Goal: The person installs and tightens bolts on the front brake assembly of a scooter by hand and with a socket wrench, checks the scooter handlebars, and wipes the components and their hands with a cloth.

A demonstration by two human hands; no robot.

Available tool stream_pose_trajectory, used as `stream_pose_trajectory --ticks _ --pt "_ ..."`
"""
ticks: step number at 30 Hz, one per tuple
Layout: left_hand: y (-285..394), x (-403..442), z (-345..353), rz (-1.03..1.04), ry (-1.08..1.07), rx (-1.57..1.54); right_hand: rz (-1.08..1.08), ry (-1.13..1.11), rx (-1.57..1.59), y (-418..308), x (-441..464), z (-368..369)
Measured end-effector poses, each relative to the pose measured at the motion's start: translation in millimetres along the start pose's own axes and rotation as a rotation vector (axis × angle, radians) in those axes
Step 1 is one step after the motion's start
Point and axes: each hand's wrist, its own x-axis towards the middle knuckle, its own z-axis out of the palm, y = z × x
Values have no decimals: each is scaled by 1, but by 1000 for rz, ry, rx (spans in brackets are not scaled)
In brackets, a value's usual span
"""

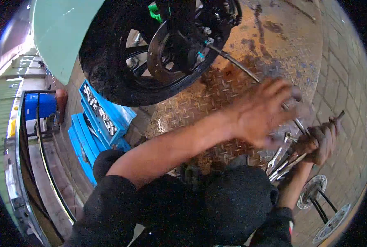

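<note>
A long-shafted wrench (241,66) slants from the lower part of a motorcycle's front fork, beside the black wheel (105,82) and its brake disc (154,53), down to the right. My right hand (324,142) is wrapped round the wrench's near end, where a short bar sticks out past the fingers. My left hand (255,115) reaches across in front of me over the shaft. Motion smears its fingers, so whether they grip the shaft is unclear. Beneath my right hand lie several metal spanners (277,158), partly covered by my wrist.
A blue toolbox (103,111) with sockets in its tray stands left of the wheel. Wet, rusty tread plate (191,94) lies beneath. Two disc-shaped parts (313,190) rest at lower right. A metal-framed rack (25,164) and pale green panel (60,37) are left.
</note>
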Motion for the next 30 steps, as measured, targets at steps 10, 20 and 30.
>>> stream_pose_trajectory --ticks 10,20,30 --pt "47 13 85 181 434 -23 212 237 28 -23 -24 12" --pt "56 15 73 71 401 -36 453 79 74 -33 -10 4" --pt "16 -59 74 -174 439 281 -126 -644 -178 21 -15 -71"
